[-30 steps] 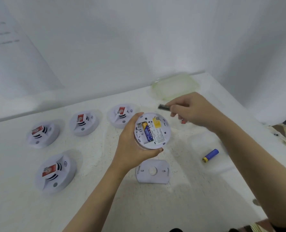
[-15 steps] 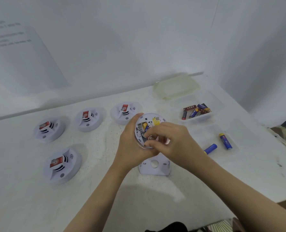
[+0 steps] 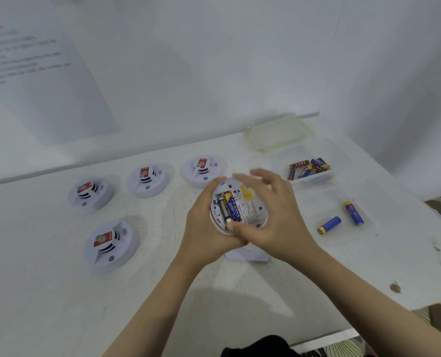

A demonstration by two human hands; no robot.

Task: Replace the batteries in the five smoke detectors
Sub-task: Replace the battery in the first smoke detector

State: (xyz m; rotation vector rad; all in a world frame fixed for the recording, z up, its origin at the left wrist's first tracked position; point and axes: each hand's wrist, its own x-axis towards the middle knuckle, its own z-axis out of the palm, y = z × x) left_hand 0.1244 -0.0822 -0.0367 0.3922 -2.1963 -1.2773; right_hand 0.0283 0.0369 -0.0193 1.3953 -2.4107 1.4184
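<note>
Holding the opened smoke detector (image 3: 250,210) back-side up above the white table (image 3: 59,292), left hand (image 3: 204,228) cups it from the left and underneath, fingers wrapped round the rim. Right hand (image 3: 271,217) on the right side, thumb tip pressing at the near end of the black battery (image 3: 223,207) in the compartment; its other fingers spread loose past the far rim and are motion-blurred, not closed on anything. Blue battery (image 3: 233,208) sits just right of the black one, both lengthwise in the slot. Yellow tab (image 3: 247,193) at far side of the back plate; label print there too small to read.

Detached mounting plate (image 3: 247,255) lies on the table under the hands, mostly hidden, only the near edge shows.

Four closed smoke detectors face up on the left: near-left one (image 3: 110,244), then a far row of three (image 3: 90,194), (image 3: 147,179), (image 3: 202,170), each with a red sticker; the rightmost partly covered by the left fingertips.

Far right: clear tray (image 3: 340,161) with a pile of mixed batteries (image 3: 308,168), count unclear. Near it a second clear tray (image 3: 317,199), edges barely visible, with two loose blue batteries (image 3: 329,224), (image 3: 353,213). Greenish lid (image 3: 278,134) at far edge. Paper sheet (image 3: 34,73) on wall, text blurred. Dark object at bottom edge cut off.
</note>
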